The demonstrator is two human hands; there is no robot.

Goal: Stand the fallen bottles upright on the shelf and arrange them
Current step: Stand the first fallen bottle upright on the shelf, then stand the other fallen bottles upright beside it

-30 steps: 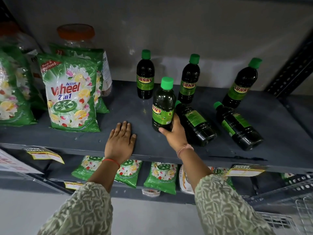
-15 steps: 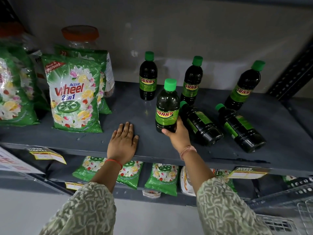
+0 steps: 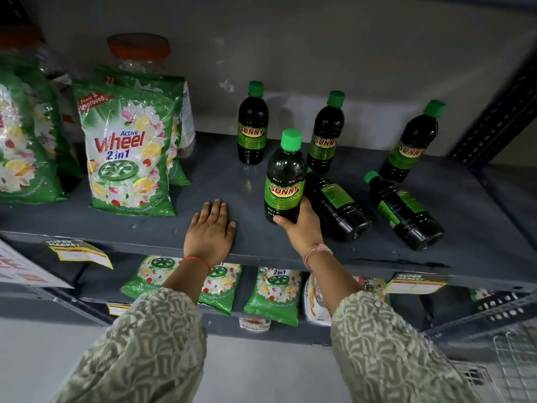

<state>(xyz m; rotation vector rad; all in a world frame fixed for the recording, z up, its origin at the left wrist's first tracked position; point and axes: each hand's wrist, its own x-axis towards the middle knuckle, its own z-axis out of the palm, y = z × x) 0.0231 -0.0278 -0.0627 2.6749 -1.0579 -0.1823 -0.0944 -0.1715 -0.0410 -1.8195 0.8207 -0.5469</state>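
Observation:
Dark "Sunny" bottles with green caps stand and lie on a grey shelf (image 3: 465, 257). My right hand (image 3: 302, 228) grips the base of an upright bottle (image 3: 284, 181) near the shelf's front. Three more bottles stand at the back: one on the left (image 3: 252, 126), one in the middle (image 3: 327, 138), one on the right (image 3: 412, 144). Two bottles lie on their sides, caps pointing back: one (image 3: 337, 205) just right of my right hand, another (image 3: 404, 210) farther right. My left hand (image 3: 210, 231) rests flat on the shelf, palm down, holding nothing.
Green "Wheel" detergent bags (image 3: 130, 152) stand at the shelf's left, with a clear jar with an orange lid (image 3: 139, 50) behind them. The lower shelf holds more green packets (image 3: 273, 292). A black perforated upright (image 3: 499, 112) bounds the right side. A wire basket (image 3: 511, 362) sits at the lower right.
The held bottle has turned, so its "Sunny" label now faces me. My left hand stays flat on the shelf.

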